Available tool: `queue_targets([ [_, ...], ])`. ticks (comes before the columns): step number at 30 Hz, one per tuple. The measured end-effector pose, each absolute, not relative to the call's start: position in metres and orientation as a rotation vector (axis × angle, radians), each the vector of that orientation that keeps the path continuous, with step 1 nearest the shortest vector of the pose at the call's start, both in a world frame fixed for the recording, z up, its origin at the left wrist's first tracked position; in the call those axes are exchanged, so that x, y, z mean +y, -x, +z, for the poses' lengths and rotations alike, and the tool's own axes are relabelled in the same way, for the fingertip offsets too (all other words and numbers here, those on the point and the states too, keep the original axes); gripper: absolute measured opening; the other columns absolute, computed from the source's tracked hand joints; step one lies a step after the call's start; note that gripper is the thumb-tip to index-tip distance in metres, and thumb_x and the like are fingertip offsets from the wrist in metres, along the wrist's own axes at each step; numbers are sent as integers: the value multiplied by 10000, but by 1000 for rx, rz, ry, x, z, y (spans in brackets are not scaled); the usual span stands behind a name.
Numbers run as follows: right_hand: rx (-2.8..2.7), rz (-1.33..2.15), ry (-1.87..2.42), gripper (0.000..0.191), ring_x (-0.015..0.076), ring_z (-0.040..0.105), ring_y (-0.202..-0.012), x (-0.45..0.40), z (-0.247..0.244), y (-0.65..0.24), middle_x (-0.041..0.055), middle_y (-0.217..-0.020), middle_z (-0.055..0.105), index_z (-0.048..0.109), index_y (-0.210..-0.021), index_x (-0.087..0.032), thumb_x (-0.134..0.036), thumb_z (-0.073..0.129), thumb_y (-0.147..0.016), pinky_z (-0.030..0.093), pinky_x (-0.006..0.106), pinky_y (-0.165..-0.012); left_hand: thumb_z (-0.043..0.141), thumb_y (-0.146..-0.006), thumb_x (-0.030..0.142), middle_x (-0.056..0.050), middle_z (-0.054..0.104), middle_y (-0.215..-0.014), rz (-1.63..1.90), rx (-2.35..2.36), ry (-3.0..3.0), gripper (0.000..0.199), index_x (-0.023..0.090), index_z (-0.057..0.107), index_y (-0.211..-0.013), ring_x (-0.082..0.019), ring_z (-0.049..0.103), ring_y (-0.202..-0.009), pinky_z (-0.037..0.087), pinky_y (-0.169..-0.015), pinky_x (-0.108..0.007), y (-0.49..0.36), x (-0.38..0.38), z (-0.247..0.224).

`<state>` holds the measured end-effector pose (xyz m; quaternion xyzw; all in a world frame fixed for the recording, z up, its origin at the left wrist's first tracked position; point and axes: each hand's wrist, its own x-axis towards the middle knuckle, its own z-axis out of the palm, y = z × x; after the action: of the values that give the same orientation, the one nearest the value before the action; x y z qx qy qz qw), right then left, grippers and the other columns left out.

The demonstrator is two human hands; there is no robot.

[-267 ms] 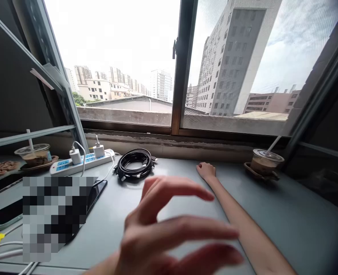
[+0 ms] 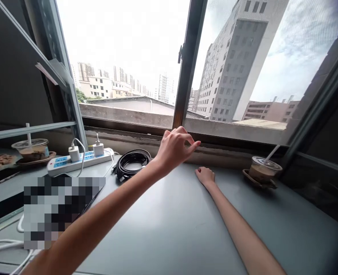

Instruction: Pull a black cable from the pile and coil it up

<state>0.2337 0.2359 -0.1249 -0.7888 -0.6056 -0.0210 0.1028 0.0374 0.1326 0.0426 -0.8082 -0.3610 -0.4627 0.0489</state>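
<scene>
My left hand (image 2: 175, 148) is raised over the desk (image 2: 157, 225), in front of the lower window frame. Its thumb and index finger curve together at the tips around a small gap, the other fingers are curled, and nothing shows in it. On the desk to the right, my right hand (image 2: 205, 176) rests as a closed fist with no object visible. The coil of black cables (image 2: 131, 162) lies left of my left wrist, partly hidden behind my forearm.
A white power strip (image 2: 81, 162) with two plugged chargers is at the back left. Near it are a drink cup (image 2: 33, 149) and a phone (image 2: 7, 208). Another cup (image 2: 262, 170) sits on a coaster at the right. A window frame (image 2: 187, 72) rises behind.
My left hand has moved from close to the camera away toward the window, and its spread fingers have drawn together. My right hand stays in place. The view has shifted slightly.
</scene>
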Motion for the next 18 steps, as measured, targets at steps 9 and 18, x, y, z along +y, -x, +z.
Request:
queue_targets([
  [9,-1750,-37,2287,295,182,599,-808,240,-126,-231,72,-835,653,641,-776,-157,-298,405,-880,424,305,-704,534,-774,485,-54,692,-779,-1376,-1821,2357,361,172,712,-809,-213,620,-812,448,-743,-304,-5,190,64],
  [18,-1732,-92,2313,320,217,614,-825,242,-129,-233,64,-825,667,649,-732,-205,-316,378,-861,367,262,-625,643,-671,121,-55,689,-973,-508,-2485,2427,277,171,669,-943,-217,615,-947,456,-759,-238,103,274,0],
])
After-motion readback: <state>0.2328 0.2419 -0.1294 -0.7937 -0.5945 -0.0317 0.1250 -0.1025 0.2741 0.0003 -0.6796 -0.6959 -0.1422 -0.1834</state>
